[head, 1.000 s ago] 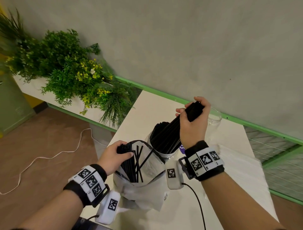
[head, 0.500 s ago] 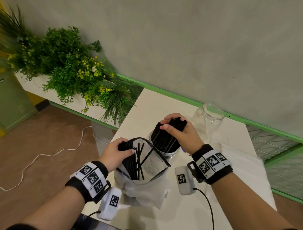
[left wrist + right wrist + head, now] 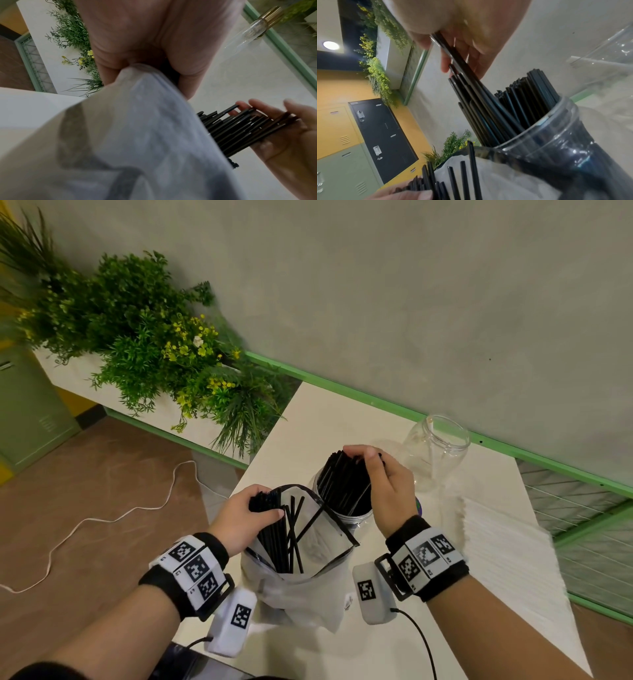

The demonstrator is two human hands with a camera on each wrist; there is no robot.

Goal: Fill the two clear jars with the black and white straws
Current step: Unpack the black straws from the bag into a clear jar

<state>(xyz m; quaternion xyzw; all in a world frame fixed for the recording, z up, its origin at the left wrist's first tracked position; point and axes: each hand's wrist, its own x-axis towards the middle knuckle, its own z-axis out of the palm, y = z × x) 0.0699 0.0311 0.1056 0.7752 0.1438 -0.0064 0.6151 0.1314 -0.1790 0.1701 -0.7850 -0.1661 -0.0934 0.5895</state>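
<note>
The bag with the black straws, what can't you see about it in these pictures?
- Bottom of the bag, head view: its cloudy wall hides how many black straws remain.
- Left wrist view: the bag fills the picture, blurred, hiding its inside.
- Left hand, head view: it covers the tops of the straws it grips.
- Right wrist view: bag cut off by the bottom edge.

Black straws [image 3: 344, 486] upright in clear jar [image 3: 356, 517]

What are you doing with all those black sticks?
They are black straws. The right hand is settling a bunch into one clear jar, while the left hand grips more in a plastic bag. The second jar stands empty, and the white straws wait on the table.
</note>
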